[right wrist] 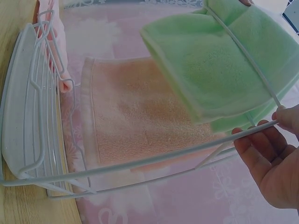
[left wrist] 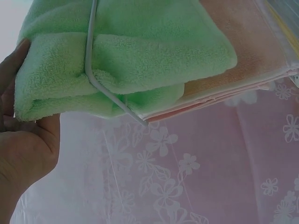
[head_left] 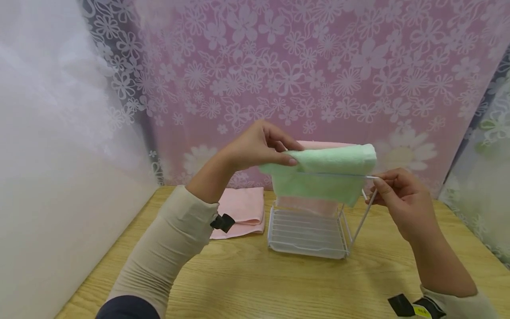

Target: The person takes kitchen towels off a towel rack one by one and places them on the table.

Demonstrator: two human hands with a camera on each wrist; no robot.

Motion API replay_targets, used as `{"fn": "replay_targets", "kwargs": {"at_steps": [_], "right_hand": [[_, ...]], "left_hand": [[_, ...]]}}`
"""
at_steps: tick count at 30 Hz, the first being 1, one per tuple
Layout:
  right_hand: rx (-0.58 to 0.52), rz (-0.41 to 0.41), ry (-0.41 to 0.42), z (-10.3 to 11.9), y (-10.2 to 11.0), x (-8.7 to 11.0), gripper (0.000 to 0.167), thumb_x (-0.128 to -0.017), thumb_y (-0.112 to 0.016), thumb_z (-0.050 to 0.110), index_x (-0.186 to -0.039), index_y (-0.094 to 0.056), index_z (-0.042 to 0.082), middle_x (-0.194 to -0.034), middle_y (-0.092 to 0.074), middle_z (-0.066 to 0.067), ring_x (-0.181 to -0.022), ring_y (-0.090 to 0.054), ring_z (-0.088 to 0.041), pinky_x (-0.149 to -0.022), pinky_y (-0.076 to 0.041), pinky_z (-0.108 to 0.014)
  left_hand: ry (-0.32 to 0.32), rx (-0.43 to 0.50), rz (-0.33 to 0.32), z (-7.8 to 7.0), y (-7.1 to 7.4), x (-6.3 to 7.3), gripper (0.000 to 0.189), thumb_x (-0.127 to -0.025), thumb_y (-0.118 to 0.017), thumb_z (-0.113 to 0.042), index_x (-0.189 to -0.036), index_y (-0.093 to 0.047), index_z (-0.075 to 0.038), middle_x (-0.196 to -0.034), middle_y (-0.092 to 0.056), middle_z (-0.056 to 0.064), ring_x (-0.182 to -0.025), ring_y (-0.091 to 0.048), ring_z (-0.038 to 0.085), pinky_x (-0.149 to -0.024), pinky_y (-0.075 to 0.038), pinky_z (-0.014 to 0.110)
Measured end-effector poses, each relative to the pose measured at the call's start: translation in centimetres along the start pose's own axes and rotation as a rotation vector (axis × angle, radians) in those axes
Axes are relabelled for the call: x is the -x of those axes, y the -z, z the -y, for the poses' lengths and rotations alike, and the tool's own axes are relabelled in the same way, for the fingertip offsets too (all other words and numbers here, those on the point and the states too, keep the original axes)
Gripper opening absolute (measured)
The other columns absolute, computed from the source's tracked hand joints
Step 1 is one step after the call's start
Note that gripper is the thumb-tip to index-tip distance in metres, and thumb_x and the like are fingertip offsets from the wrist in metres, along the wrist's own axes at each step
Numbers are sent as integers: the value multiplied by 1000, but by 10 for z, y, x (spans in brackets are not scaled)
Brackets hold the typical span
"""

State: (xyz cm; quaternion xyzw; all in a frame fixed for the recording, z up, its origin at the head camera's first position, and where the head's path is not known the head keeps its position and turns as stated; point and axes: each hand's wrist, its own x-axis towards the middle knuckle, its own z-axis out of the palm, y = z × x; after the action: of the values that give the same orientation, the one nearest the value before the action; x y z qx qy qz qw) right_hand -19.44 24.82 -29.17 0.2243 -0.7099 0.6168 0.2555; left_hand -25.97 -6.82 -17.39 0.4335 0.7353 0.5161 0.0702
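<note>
Green towel: one, terry, folded in layers; raised at the rack's top, lower flap hanging, near top rail crossing its front. Whether another bar bears it cannot be told.
Backdrop: pink, white floral print.
Surface: wood-grained, carrying the rack.
Wire rack: white, upright, tray at its base.
Hung pink towel: at the rack's far side, behind the green.
Folded pink towel: on the surface, left of the rack.
Left hand: thumb and fingers pinching the green towel's left end.
Right hand: thumb and fingers pinching the rack's right top corner.
Step in hand: judged to be hanging the green towel, frame steadied.
Next move: likely calls for settling the cloth over a bar and evening its edges without tipping the frame.
</note>
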Motion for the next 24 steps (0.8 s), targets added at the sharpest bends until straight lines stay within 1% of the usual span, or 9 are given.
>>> {"fn": "replay_targets", "kwargs": {"at_steps": [4, 10, 12, 17, 19, 20, 22, 24], "right_hand": [[2, 3, 4, 0, 0, -1, 10, -98, -52, -4, -103, -61, -6, -84, -63, -4, -68, -63, -14, -67, -55, -19], [-10, 2, 6, 0, 0, -2, 10, -98, -52, -4, -103, -61, -7, -84, -62, -5, -68, -63, -14, -67, -55, -19], [-10, 2, 4, 0, 0, -2, 10, -98, -53, -3, -103, -61, -6, -84, -62, -5, -68, -63, -14, -67, -55, -19], [8, 0, 5, 0, 0, -2, 10, -98, -52, -3, -103, -61, -5, -84, -62, -5, -68, -63, -13, -67, -55, -19], [21, 1, 5, 0, 0, -2, 11, -98, -52, -2, -103, -61, -5, -84, -62, -5, -68, -64, -13, -67, -55, -18], [27, 0, 2, 0, 0, -2, 11, -98, -52, -2, -103, -61, -4, -84, -62, -5, -68, -64, -13, -67, -55, -18], [45, 2, -1, 0, 0, -2, 10, -98, -53, -2, -103, -62, -3, -84, -62, -3, -69, -64, -12, -67, -55, -17], [33, -2, -4, 0, 0, -2, 10, -98, -53, -2, -102, -62, -3, -83, -61, -4, -68, -64, -12, -67, -55, -18]], "left_hand": [[-6, 15, -20, 1, 3, 4, 25, -78, -79, 4, -103, -75, 3, -92, -74, 11, -84, -70, 28, -70, -56, 33], [-46, 99, -16, 4, 11, 12, 26, -79, -74, 10, -106, -71, 9, -91, -73, 17, -81, -71, 30, -68, -56, 33], [-48, 104, -22, 3, 14, 15, 27, -80, -73, 10, -106, -71, 9, -90, -73, 18, -80, -71, 29, -66, -56, 32], [-83, 97, -18, 4, 22, 21, 26, -81, -72, 10, -107, -71, 8, -90, -73, 19, -77, -70, 28, -63, -56, 32], [-97, 95, -15, 5, 25, 23, 26, -81, -72, 10, -106, -71, 8, -89, -73, 18, -72, -69, 25, -59, -54, 29], [-98, 90, -19, 6, 26, 24, 25, -81, -72, 10, -106, -72, 7, -87, -73, 17, -67, -67, 23, -56, -52, 28], [-94, 84, -34, 9, 29, 27, 25, -80, -73, 10, -105, -73, 6, -84, -72, 17, -59, -61, 19, -51, -47, 26], [-77, 73, -66, 10, 32, 30, 24, -80, -74, 9, -104, -74, 6, -79, -71, 16, -54, -56, 16, -48, -43, 25]]}}
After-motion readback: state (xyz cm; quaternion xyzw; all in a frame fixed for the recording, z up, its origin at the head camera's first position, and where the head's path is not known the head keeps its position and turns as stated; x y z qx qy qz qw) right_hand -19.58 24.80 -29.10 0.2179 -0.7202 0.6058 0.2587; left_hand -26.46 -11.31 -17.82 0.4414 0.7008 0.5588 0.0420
